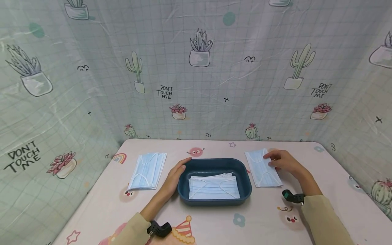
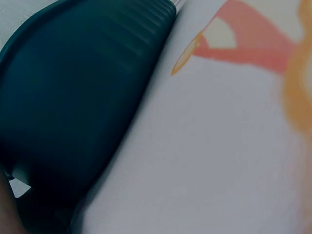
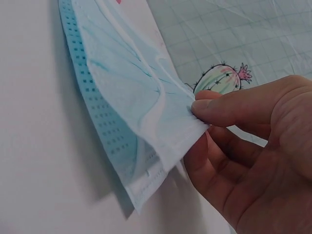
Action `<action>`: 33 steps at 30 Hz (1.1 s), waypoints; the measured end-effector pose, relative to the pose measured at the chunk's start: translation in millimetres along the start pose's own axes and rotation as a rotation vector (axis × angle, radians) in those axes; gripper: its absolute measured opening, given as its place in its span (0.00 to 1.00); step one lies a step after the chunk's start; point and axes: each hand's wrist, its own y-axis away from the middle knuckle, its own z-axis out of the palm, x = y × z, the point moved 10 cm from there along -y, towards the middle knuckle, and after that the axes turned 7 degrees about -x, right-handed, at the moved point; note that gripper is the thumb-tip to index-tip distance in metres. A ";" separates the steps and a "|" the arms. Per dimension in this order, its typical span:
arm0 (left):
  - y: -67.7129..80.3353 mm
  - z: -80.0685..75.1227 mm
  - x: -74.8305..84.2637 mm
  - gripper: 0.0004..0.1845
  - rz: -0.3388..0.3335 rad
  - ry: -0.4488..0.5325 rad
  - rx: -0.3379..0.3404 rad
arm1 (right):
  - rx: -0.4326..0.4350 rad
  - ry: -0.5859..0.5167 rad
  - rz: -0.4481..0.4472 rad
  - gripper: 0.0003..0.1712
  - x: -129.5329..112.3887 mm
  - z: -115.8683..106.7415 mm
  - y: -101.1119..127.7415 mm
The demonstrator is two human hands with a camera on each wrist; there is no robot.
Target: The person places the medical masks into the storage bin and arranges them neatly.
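A dark blue plastic basin (image 1: 214,203) stands mid-table, with light blue face masks (image 1: 214,189) lying flat inside it. At its left end my left hand (image 1: 173,177) rests against the rim, fingers reaching to the back corner; the left wrist view shows mostly the basin's outer wall (image 2: 73,107). To the right of the basin, my right hand (image 1: 284,161) pinches the edge of a face mask (image 1: 260,168) between thumb and fingers. In the right wrist view that mask (image 3: 131,83) is bent up at the pinched edge, with another mask layer (image 3: 105,117) beneath it.
Left of the basin lies a stack of blue face masks (image 1: 148,170), slightly fanned. The table has a pale printed cloth (image 1: 220,228). Behind it and along both sides hangs a curtain (image 1: 226,119) with cactus prints.
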 end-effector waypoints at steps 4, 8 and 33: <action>-0.3 0.1 1.5 0.23 0.005 -0.005 -0.002 | 0.002 0.008 -0.016 0.20 -0.9 0.1 -1.5; -0.7 0.3 1.7 0.23 0.005 0.001 -0.007 | 0.004 0.012 -0.027 0.20 -1.5 0.3 -2.2; -0.5 0.5 -1.6 0.23 -0.007 0.006 -0.012 | -0.015 0.005 -0.020 0.21 -2.2 3.5 -1.8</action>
